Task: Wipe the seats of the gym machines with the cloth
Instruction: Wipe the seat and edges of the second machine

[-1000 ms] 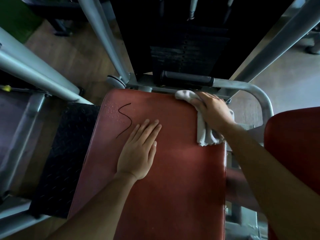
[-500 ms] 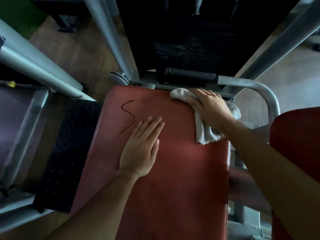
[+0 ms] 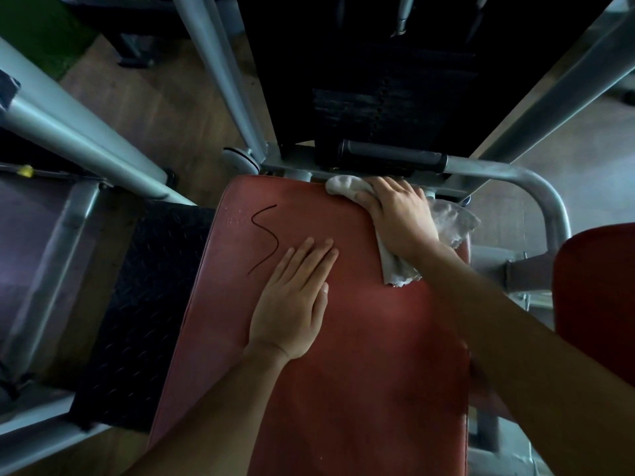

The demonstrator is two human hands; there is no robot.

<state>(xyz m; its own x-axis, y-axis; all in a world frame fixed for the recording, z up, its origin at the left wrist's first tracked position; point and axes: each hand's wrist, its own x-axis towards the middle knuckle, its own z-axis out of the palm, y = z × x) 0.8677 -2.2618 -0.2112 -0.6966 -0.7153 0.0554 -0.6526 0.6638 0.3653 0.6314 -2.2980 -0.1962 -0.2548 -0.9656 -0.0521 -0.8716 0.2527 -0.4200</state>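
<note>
A red padded seat (image 3: 343, 372) fills the middle of the view. It carries a dark S-shaped squiggle (image 3: 264, 237) near its far left corner. My left hand (image 3: 292, 300) lies flat on the seat, fingers straight, just right of the squiggle. My right hand (image 3: 398, 218) presses a white cloth (image 3: 395, 266) onto the far right corner of the seat, fingers spread over it. The cloth sticks out beyond my fingertips and hangs over the seat's right edge.
A black grip bar (image 3: 391, 154) on a grey frame runs just past the seat's far edge. Grey frame tubes (image 3: 220, 73) rise at left and right. A black tread plate (image 3: 137, 304) lies left of the seat. Another red pad (image 3: 598, 297) stands at the right.
My right hand has slid the cloth a little farther along the seat's far edge. My left hand stays flat in the same place. The view has shifted slightly.
</note>
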